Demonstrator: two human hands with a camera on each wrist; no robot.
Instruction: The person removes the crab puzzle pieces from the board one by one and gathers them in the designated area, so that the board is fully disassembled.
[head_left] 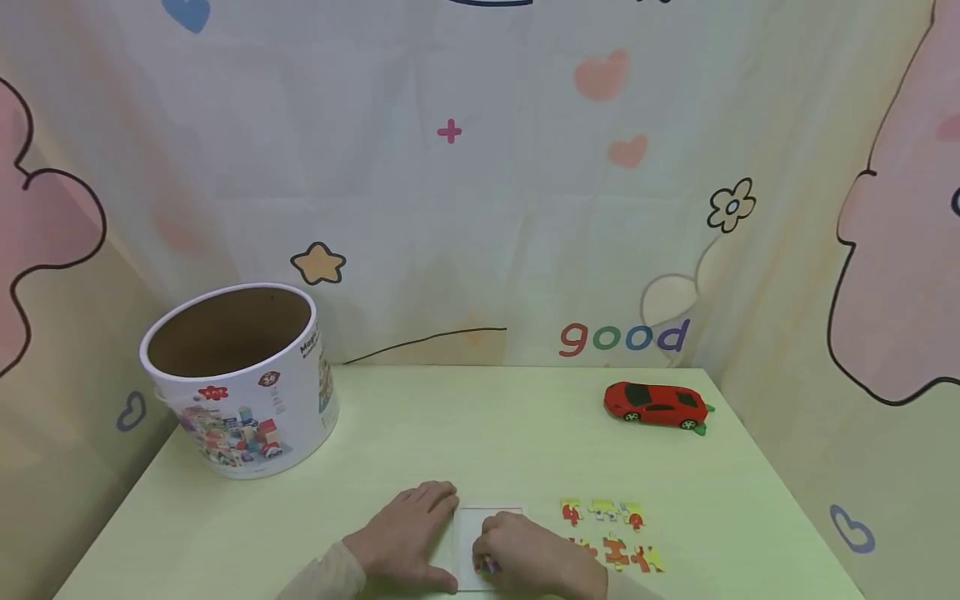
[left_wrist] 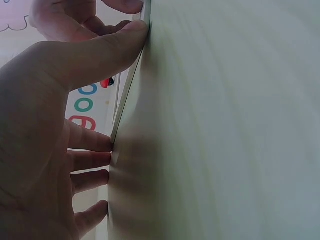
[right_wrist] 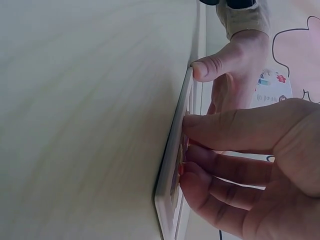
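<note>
Red toy car (far right), open tub

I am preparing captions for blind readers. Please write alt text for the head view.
Two hands, left hand and right hand, rest on a white puzzle tray at the near edge of a pale green table. Loose puzzle pieces lie right of it, a red toy car beyond, an open round tub far left.

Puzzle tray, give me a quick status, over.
Left hand flat, steadying white puzzle tray. Right hand pressing a colored piece into it. Loose puzzle pieces beside, clear.
</note>
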